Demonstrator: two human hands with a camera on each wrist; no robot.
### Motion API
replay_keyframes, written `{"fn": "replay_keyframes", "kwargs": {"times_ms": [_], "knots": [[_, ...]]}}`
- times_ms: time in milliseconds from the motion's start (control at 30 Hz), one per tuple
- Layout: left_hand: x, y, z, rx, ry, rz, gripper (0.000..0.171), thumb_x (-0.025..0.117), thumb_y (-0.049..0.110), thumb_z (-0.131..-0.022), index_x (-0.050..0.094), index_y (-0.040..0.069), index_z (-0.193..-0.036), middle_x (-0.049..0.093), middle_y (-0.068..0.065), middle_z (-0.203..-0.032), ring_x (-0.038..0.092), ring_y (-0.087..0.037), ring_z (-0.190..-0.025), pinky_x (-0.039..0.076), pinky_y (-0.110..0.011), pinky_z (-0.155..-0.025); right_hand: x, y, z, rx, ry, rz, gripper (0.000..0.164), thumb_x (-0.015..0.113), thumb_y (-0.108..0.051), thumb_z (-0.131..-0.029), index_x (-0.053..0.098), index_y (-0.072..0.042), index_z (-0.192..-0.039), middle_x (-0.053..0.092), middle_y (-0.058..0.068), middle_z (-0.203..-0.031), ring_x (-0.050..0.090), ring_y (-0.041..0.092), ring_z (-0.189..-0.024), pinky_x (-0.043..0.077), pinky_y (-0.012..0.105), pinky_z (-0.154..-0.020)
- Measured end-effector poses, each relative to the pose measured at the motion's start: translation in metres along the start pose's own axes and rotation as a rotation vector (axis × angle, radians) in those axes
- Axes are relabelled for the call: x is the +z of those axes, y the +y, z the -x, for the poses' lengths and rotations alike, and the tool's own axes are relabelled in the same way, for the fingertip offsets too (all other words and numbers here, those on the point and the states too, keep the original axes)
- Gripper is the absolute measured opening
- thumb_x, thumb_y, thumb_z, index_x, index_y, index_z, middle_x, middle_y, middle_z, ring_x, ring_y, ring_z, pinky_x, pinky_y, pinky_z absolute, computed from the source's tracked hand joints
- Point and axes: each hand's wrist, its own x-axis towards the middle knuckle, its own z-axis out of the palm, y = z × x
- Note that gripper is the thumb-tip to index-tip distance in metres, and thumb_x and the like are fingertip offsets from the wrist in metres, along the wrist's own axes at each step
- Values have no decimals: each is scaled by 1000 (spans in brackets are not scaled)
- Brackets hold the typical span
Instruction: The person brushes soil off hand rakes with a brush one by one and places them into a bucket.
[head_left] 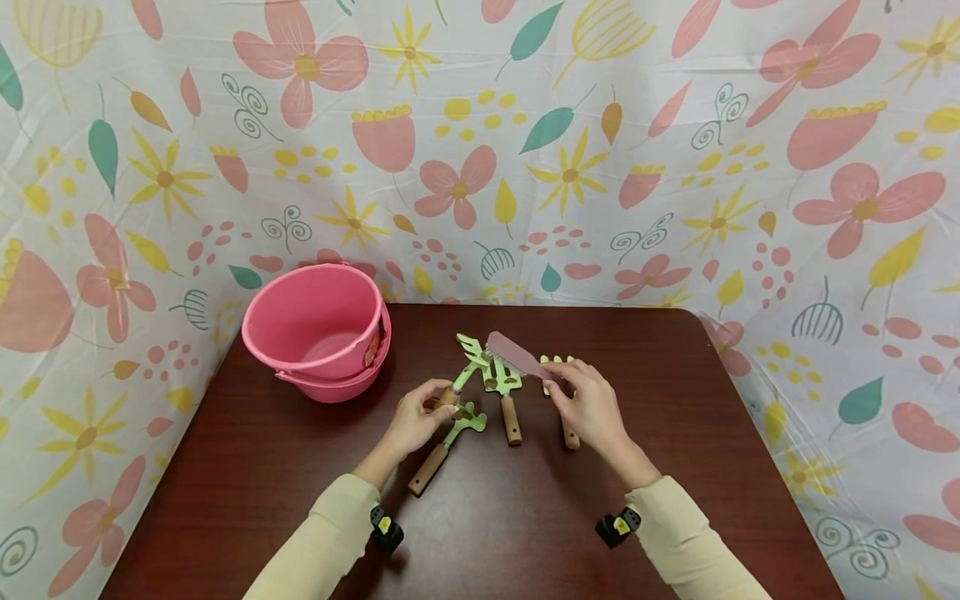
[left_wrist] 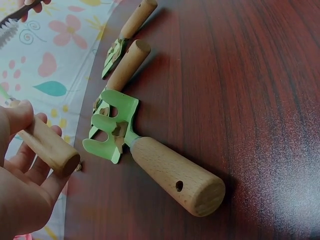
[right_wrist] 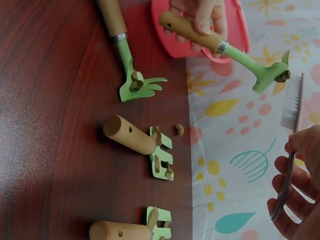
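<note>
My left hand (head_left: 417, 421) grips the wooden handle (left_wrist: 49, 145) of a small green garden hand tool (right_wrist: 270, 74), raised above the table. A brown clump clings to the tip of its pronged head. Between thumb and fingers, my right hand (head_left: 594, 407) holds a pink brush (head_left: 516, 354) with white bristles (right_wrist: 292, 102). Those bristles are right beside the clump; whether they touch it I cannot tell. Beneath lie a three-pronged green fork (left_wrist: 112, 125), a second fork (right_wrist: 162, 160) and another one (right_wrist: 159, 223), all wooden-handled with brown bits on their heads.
Two pink buckets (head_left: 318, 321), one nested inside the other, stand at the table's back left. A loose brown crumb (right_wrist: 179, 129) lies near the forks on the dark wooden table (head_left: 645, 350). Flower-patterned cloth (head_left: 465, 125) hangs behind and at both sides.
</note>
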Motion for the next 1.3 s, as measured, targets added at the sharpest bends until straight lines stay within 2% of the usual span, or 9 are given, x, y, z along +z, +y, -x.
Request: {"fn": "replay_keyframes", "kwargs": {"times_ms": [200,333,433,600,867,1033,1300], "knots": [[0,1,1,1,-2,25,33,68,3,-80,62,10,-111,66,-9,-96,62,-21,-87,49,-32,-74,2,5,3,7,20,-15,26,71,-10,-78,68,-12,-104,63,2,-88,40,10,-63,32,27,-52],[-4,18,6,20,-26,56,32,66,-1,-80,60,3,-112,65,-15,-97,61,-26,-86,49,-33,-71,5,6,4,7,25,-40,26,71,-7,-77,68,-11,-103,62,4,-86,41,10,-63,33,29,-50],[-8,31,9,10,-53,72,32,63,-3,-82,59,0,-113,64,-18,-98,60,-28,-85,48,-31,-70,6,6,5,12,5,-40,26,71,-7,-78,68,-11,-103,63,7,-87,43,12,-63,34,29,-50],[-9,34,12,-19,-65,96,32,62,-2,-83,58,1,-115,63,-17,-100,59,-27,-86,47,-27,-67,5,5,5,32,-7,-14,26,71,-10,-79,68,-13,-104,63,5,-89,47,15,-66,36,27,-54],[-8,32,12,-20,-45,117,33,63,-2,-82,58,0,-114,64,-17,-99,59,-26,-86,46,-28,-71,6,7,4,32,67,-31,25,71,-10,-78,69,-13,-103,63,3,-86,47,9,-68,38,28,-55],[-9,29,12,-24,-40,106,32,63,-2,-82,58,0,-114,64,-18,-99,58,-26,-86,46,-29,-69,5,5,2,19,71,-9,26,72,-12,-78,69,-14,-103,63,2,-86,46,11,-68,37,27,-55],[-1,-1,4,-23,-44,88,33,65,1,-82,60,8,-114,65,-12,-99,59,-20,-83,47,-27,-68,6,0,-3,9,93,62,27,73,-13,-76,69,-13,-104,63,3,-86,51,18,-72,42,33,-58]]}}
